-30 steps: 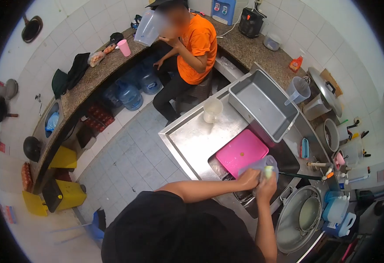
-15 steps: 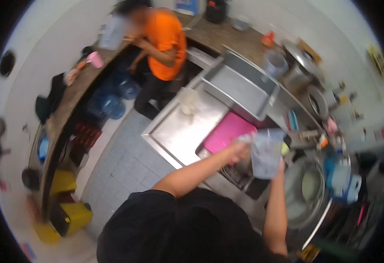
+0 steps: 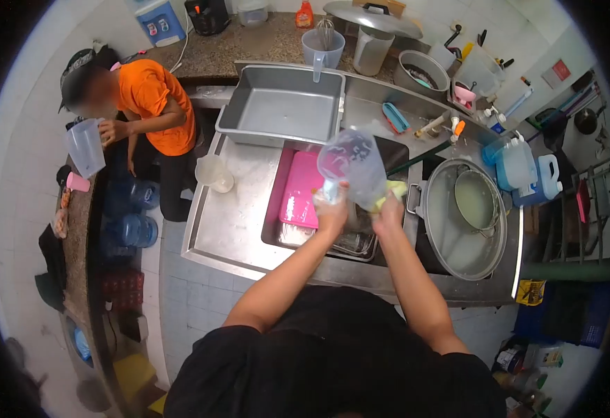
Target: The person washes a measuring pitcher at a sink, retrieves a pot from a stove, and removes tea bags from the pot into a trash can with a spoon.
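Over the sink (image 3: pixel 271 230), I hold a clear plastic pitcher (image 3: pixel 361 161) tilted, its round opening turned to the upper left. My left hand (image 3: pixel 331 211) is closed around the pitcher's handle side. In my right hand (image 3: pixel 388 214) is a yellow-green sponge (image 3: pixel 394 189), pressed close to the pitcher's lower right side. Below the pitcher, a bright pink plastic tray (image 3: pixel 301 188) leans in the sink, with clear containers partly hidden beneath my hands. Another translucent pitcher (image 3: pixel 213 174) stands on the steel drainboard to the left.
A large grey tub (image 3: pixel 284 104) rests behind the sink. To the right is a big metal pot (image 3: pixel 458 237) with a strainer inside, near blue soap jugs (image 3: pixel 521 167). At left, a person in an orange shirt (image 3: pixel 155 104) holds a clear container (image 3: pixel 85 146).
My view has swung, so the sink sits more squarely ahead. The pitcher has tipped from roughly upright to slanted, and the sponge shows more fully. The other person now holds the clear container out.
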Demonstrator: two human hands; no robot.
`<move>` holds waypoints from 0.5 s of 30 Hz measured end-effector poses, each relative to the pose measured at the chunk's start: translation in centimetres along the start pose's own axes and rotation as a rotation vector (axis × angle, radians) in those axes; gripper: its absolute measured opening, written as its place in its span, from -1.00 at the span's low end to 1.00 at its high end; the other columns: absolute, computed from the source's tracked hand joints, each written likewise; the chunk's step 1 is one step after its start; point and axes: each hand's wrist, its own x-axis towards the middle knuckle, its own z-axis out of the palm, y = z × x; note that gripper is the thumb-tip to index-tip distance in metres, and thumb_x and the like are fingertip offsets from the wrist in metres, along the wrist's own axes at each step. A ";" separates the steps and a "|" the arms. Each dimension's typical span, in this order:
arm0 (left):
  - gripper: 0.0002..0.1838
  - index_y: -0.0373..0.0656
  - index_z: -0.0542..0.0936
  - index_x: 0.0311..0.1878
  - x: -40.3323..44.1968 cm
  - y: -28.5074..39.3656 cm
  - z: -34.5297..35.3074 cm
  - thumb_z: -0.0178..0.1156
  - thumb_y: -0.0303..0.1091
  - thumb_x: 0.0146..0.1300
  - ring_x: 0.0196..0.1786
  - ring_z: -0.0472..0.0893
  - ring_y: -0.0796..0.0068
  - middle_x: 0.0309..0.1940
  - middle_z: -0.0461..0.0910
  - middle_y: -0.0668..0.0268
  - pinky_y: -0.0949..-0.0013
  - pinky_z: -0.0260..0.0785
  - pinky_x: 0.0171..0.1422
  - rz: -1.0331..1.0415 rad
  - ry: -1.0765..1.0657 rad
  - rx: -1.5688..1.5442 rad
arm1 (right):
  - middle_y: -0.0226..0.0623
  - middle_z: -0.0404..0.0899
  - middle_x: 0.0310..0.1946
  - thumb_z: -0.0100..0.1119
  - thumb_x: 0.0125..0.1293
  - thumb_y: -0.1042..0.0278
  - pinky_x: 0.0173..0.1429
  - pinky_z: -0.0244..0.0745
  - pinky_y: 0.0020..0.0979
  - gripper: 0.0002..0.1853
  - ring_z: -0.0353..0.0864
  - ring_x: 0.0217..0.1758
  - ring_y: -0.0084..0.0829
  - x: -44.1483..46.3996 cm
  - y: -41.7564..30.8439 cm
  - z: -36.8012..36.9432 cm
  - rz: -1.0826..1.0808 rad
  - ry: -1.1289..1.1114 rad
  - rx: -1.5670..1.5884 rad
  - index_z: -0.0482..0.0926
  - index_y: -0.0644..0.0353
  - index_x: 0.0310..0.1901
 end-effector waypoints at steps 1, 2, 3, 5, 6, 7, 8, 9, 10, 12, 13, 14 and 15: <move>-0.57 -0.20 0.60 -0.37 0.0 -0.3 0.3 0.36 0.03 0.29 -0.63 0.54 0.38 -0.57 0.60 0.25 0.19 0.32 -0.53 0.278 0.046 0.145 | -0.23 0.60 0.07 -0.07 0.57 0.14 0.21 0.46 -0.19 -0.61 0.63 0.07 -0.20 0.4 -0.9 -0.6 -0.137 0.146 -0.244 0.47 0.24 0.22; -0.57 -0.22 0.62 -0.40 -0.5 -0.1 0.0 0.36 0.02 0.27 -0.57 0.59 0.30 -0.53 0.64 0.18 0.15 0.37 -0.46 0.337 -0.026 0.186 | -0.20 0.60 0.05 -0.05 0.56 0.16 0.19 0.46 -0.19 -0.61 0.62 0.06 -0.17 0.7 -1.9 -1.5 -0.353 0.083 -0.433 0.48 0.27 0.20; -0.57 -0.24 0.65 -0.43 -1.0 0.2 -0.3 0.37 0.00 0.26 -0.50 0.64 0.23 -0.49 0.67 0.11 0.12 0.41 -0.38 0.399 -0.098 0.223 | -0.17 0.61 0.03 -0.03 0.54 0.19 0.17 0.46 -0.19 -0.62 0.62 0.05 -0.15 1.2 -3.2 -2.8 -0.565 0.012 -0.623 0.50 0.30 0.18; -0.55 -0.25 0.68 -0.46 -1.8 0.4 -1.4 0.35 0.01 0.27 -0.43 0.69 0.11 -0.46 0.70 0.03 0.08 0.47 -0.30 0.351 -0.295 0.166 | -0.10 0.58 -0.03 0.09 0.41 0.29 0.10 0.49 -0.16 -0.66 0.60 -0.01 -0.09 0.1 -6.4 -2.1 -1.117 -0.149 -1.055 0.52 0.34 0.09; -0.51 -0.24 0.68 -0.44 -1.1 -1.5 -1.4 0.37 0.08 0.22 -0.42 0.69 0.09 -0.46 0.69 0.04 0.07 0.48 -0.28 0.369 -0.369 0.257 | -0.05 0.55 -0.06 0.20 0.29 0.35 0.05 0.50 -0.14 -0.67 0.59 -0.05 -0.05 -1.5 -8.4 -0.3 -1.472 -0.245 -1.273 0.54 0.36 0.02; -0.47 -0.23 0.68 -0.42 -0.4 -3.4 -1.5 0.39 0.15 0.17 -0.42 0.68 0.07 -0.47 0.69 0.06 0.06 0.50 -0.26 0.392 -0.443 0.345 | -0.05 0.55 -0.04 0.24 0.25 0.31 0.07 0.50 -0.13 -0.63 0.58 -0.02 -0.06 -1.0 -8.4 0.5 -1.362 -0.402 -1.547 0.54 0.34 0.04; -0.45 -0.22 0.67 -0.41 -0.1 -3.0 -1.1 0.41 0.20 0.12 -0.39 0.69 0.02 -0.47 0.68 0.05 0.02 0.50 -0.21 0.475 -0.536 0.308 | -0.05 0.55 -0.01 0.27 0.21 0.27 0.10 0.50 -0.12 -0.58 0.57 0.02 -0.06 -0.3 -8.3 0.7 -1.257 -0.559 -1.807 0.55 0.31 0.06; -0.43 -0.20 0.68 -0.40 0.6 -2.8 -1.6 0.39 0.24 0.11 -0.33 0.69 -0.03 -0.44 0.68 0.02 0.00 0.49 -0.15 0.585 -0.654 0.353 | -0.05 0.55 0.02 0.31 0.17 0.23 0.13 0.50 -0.10 -0.54 0.56 0.05 -0.07 -0.2 -7.6 0.4 -1.136 -0.681 -2.093 0.56 0.29 0.08; -0.40 -0.20 0.68 -0.39 0.2 -1.5 -1.5 0.37 0.28 0.08 -0.26 0.70 -0.04 -0.39 0.69 -0.01 0.00 0.50 -0.10 0.564 -0.735 0.617 | -0.05 0.55 0.05 0.35 0.13 0.20 0.15 0.50 -0.09 -0.49 0.55 0.08 -0.08 0.0 -6.9 0.1 -1.001 -0.843 -2.345 0.57 0.26 0.10; -0.50 -0.13 0.68 -0.27 -0.7 -3.2 0.1 0.40 0.17 0.05 -0.20 0.69 -0.01 -0.30 0.70 0.03 0.03 0.53 -0.09 0.734 -0.732 0.574 | -0.11 0.58 -0.01 0.29 0.21 0.21 0.11 0.53 -0.13 -0.57 0.58 0.00 -0.13 4.2 -1.4 -3.4 -0.949 -1.060 -2.126 0.58 0.24 0.07; -0.60 -0.07 0.67 -0.14 -0.8 -3.9 -0.1 0.38 0.03 0.11 -0.16 0.69 0.01 -0.22 0.69 0.06 0.05 0.55 -0.09 0.943 -0.745 0.386 | -0.14 0.60 -0.04 0.26 0.25 0.21 0.08 0.54 -0.15 -0.61 0.60 -0.04 -0.16 6.6 1.4 -5.3 -0.832 -1.129 -1.837 0.59 0.23 0.06; -0.65 -0.06 0.66 -0.08 -1.6 -5.4 0.0 0.33 -0.05 0.17 -0.15 0.68 0.01 -0.19 0.67 0.07 0.03 0.55 -0.09 0.941 -0.756 0.427 | -0.17 0.62 -0.07 0.23 0.29 0.22 0.06 0.55 -0.17 -0.64 0.61 -0.08 -0.19 8.3 3.7 -6.2 -0.516 -1.083 -1.491 0.60 0.21 0.05; -0.66 -0.05 0.66 -0.09 -2.2 -4.8 -0.6 0.32 -0.05 0.18 -0.17 0.68 0.00 -0.20 0.66 0.08 0.03 0.55 -0.10 0.962 -0.700 0.403 | -0.20 0.64 -0.11 0.20 0.33 0.23 0.04 0.57 -0.19 -0.67 0.62 -0.12 -0.21 8.7 5.5 -6.0 -0.092 -0.916 -1.104 0.61 0.20 0.04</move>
